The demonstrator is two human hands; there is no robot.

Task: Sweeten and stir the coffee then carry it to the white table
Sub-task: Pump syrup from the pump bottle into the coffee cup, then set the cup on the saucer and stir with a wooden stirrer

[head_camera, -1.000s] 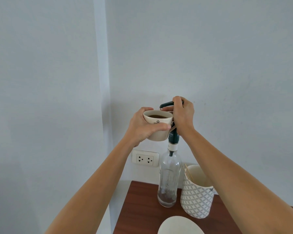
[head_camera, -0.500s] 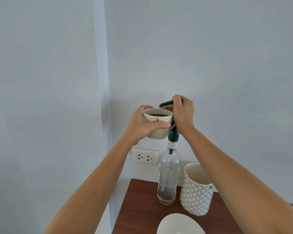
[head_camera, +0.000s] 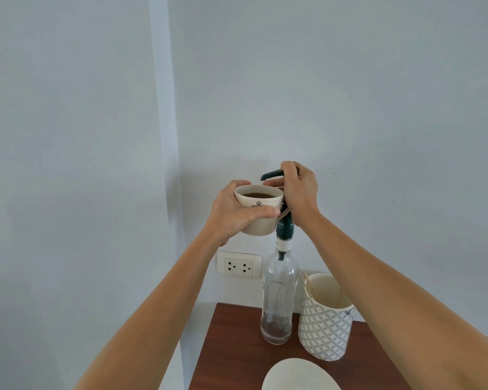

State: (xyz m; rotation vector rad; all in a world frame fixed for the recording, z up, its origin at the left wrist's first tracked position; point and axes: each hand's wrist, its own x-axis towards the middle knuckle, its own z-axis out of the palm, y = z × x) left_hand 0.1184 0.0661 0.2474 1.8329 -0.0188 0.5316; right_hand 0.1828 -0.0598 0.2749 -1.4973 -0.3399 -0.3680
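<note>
A cream coffee cup (head_camera: 258, 209) with dark coffee in it is held up in the air by my left hand (head_camera: 234, 213), which wraps around its side. The cup's rim sits just under the spout of a dark green pump (head_camera: 273, 174). That pump tops a tall clear glass syrup bottle (head_camera: 278, 299), which stands on the brown wooden table (head_camera: 231, 347) and holds only a little brown liquid at its bottom. My right hand (head_camera: 300, 190) is closed over the pump head from above.
A patterned white and grey holder (head_camera: 324, 327) with wooden stir sticks stands right of the bottle. A white saucer (head_camera: 299, 375) lies at the table's near edge. A wall socket (head_camera: 238, 265) sits behind the bottle. Plain walls meet in a corner on the left.
The cup and both hands stay at the pump with almost no shift. The view has tilted slightly, so the table objects sit a little higher in frame than a second ago.
</note>
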